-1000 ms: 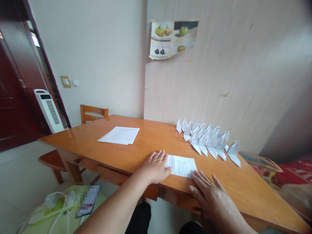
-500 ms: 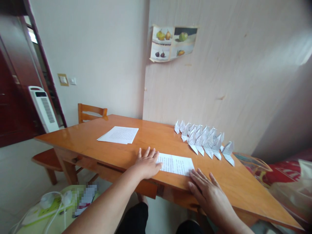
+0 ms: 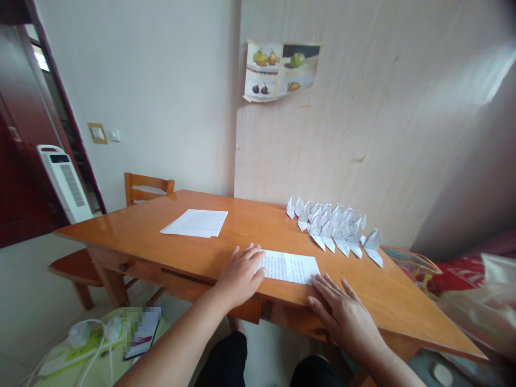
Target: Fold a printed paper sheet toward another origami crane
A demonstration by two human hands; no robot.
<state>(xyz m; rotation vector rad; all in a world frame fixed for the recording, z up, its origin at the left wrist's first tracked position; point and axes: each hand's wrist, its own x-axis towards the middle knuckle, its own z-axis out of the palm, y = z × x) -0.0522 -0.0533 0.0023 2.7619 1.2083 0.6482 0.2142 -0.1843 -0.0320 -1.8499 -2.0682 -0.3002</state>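
A folded strip of printed paper lies near the front edge of the orange wooden table. My left hand rests flat on the table with its fingertips on the strip's left end, fingers stretched out. My right hand lies flat at the table's front edge, fingertips touching the strip's right corner, fingers spread. Neither hand holds anything. Beyond the strip, a row of several folded paper cranes stands along the wall side of the table.
A stack of printed sheets lies at the table's far left. A wooden chair stands behind that end. A white tower fan is by the dark doorway. A power strip and phone lie on the floor. Bags sit at right.
The camera view has drifted slightly. My left hand slid a little left along the strip, then curled its fingers in slightly; the right hand stays flat at the strip's right corner.
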